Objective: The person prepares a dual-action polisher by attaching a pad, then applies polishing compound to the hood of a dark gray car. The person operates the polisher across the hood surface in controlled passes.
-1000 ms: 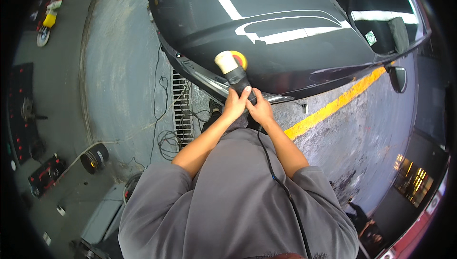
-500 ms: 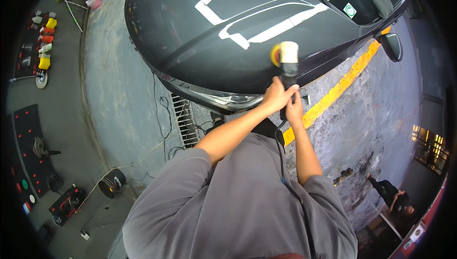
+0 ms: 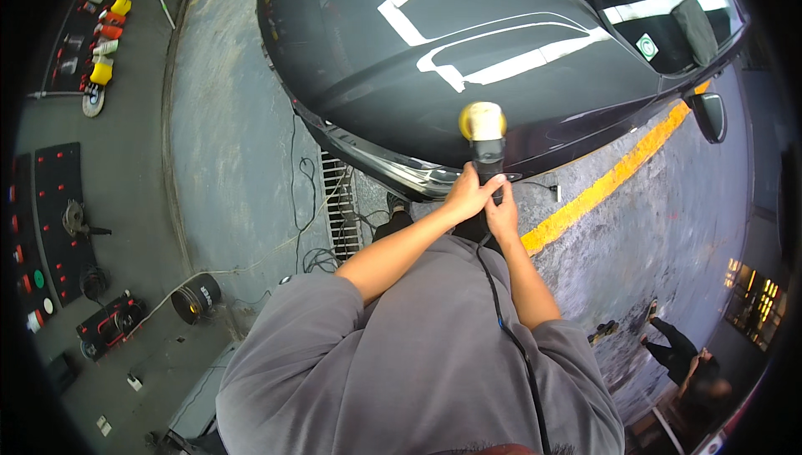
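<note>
Both my hands are closed around a black and cream power polisher (image 3: 487, 151), whose yellow pad shows at its head over the front corner of the dark grey car's hood (image 3: 368, 96). My left hand (image 3: 466, 196) grips the body of the tool, nearer the pad. Lower on the handle is my right hand (image 3: 503, 214), its thumb beside the left one. From the handle a black cord (image 3: 493, 288) runs down over my grey shirt. Whether the pad touches the paint cannot be made out.
A headlight (image 3: 418, 177) and bumper lie close to my legs. Loose cables (image 3: 305, 179) trail beside a floor drain grate (image 3: 341, 213). At left are a black bucket (image 3: 196, 298) and several bottles (image 3: 104, 45). Another person (image 3: 672, 350) is at far right, past a yellow floor line (image 3: 618, 177).
The polisher and both hands have come back toward me, nearer the hood's front edge. My view has shifted, so the car sits farther right. The other person's legs have changed position.
</note>
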`<action>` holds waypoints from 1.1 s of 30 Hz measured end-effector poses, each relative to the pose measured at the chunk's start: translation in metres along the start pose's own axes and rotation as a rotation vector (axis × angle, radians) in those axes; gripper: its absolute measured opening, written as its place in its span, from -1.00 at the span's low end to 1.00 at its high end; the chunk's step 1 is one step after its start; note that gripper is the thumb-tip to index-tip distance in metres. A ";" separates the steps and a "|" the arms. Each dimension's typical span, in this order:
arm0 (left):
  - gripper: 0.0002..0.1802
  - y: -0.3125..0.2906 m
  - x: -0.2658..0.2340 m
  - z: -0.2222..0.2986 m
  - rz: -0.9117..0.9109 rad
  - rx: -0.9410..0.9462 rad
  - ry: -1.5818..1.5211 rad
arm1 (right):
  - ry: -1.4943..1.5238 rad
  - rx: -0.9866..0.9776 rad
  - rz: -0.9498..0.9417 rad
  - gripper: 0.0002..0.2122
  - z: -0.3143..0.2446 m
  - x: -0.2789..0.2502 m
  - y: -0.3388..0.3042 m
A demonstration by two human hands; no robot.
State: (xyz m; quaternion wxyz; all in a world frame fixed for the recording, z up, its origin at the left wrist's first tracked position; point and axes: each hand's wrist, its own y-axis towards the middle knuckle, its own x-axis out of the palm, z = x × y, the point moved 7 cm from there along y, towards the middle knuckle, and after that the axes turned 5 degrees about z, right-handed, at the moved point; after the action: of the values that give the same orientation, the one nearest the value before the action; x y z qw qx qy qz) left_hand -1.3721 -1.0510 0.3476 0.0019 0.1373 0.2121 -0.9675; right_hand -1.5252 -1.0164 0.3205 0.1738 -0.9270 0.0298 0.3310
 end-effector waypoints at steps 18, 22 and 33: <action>-0.02 0.058 -0.057 0.029 0.122 -0.027 -0.032 | -0.054 -0.193 -0.063 -0.33 -0.092 0.011 0.062; 0.02 0.101 -0.025 0.105 0.023 0.054 0.017 | -0.003 -0.097 0.131 -0.35 -0.083 -0.037 0.118; 0.02 0.079 -0.078 0.044 0.091 -0.007 0.019 | -0.062 -0.047 -0.037 -0.29 -0.114 0.025 0.074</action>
State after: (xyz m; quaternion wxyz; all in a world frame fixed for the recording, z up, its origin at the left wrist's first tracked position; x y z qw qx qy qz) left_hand -1.3039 -1.1450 0.3750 0.0442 0.1561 0.2091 -0.9643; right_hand -1.4492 -1.1233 0.3644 0.1590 -0.9206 -0.0007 0.3568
